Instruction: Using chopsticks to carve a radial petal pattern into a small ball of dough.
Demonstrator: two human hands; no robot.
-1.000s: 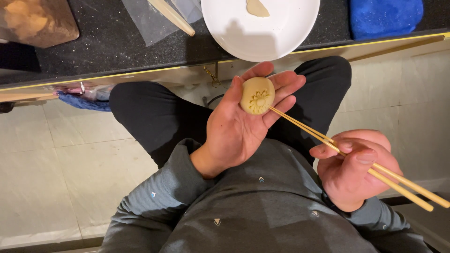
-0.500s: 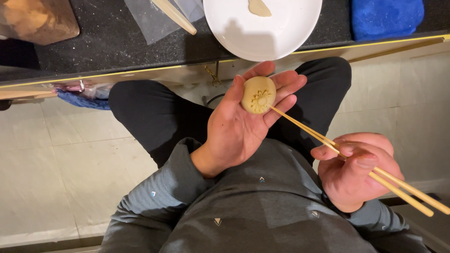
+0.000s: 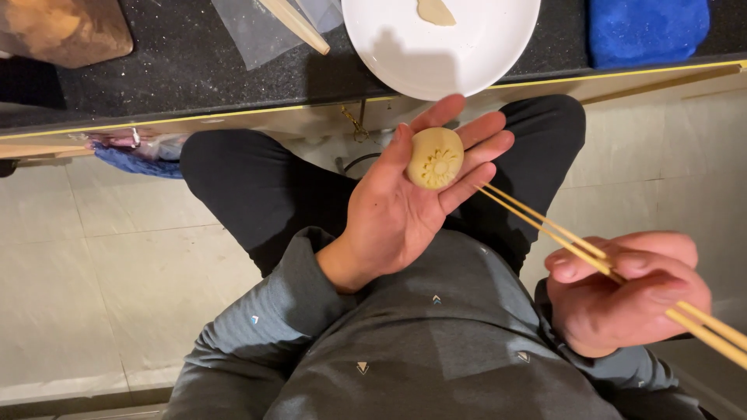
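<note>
A round pale dough ball with a flower-like pattern pressed into its top rests on the fingers of my left hand, which lies palm up over my lap. My right hand grips a pair of wooden chopsticks at the lower right. Their tips reach up-left toward my left fingers, just below the dough ball. Ahead on the dark counter stands a white plate with a small piece of dough at its far edge.
The dark speckled counter has a yellow front edge. On it lie a blue cloth at the right, a clear plastic sheet with a wooden stick, and a brown board at the left. Below is a pale tiled floor.
The chopstick tips have drawn back slightly from the dough ball, down and to the right. My left hand stays in place with the ball.
</note>
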